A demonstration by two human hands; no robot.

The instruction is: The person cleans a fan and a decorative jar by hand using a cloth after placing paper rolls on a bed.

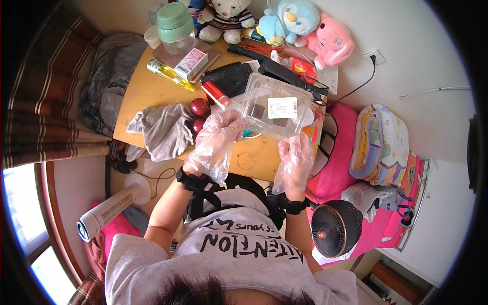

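A clear plastic clamshell box (251,91) with a white printed label (282,108) is held up above the front of the wooden table. My left hand (219,133), in a thin transparent disposable glove, grips its left side near the lower corner. On the lower right edge, the fingertips of my right hand (293,158), gloved the same way, hold the box. No contents can be made out inside; items on the table show through the plastic. Two dark red round fruits (199,107) lie just left of my left hand, beside a crumpled grey cloth (164,129).
A wooden table (131,103) carries a green-lidded jar (176,28), a yellow bottle (167,73), a black hair straightener (278,68) and plush toys (297,19). A black fan (335,228) stands close to my right arm; a white tower fan (110,207) is at left.
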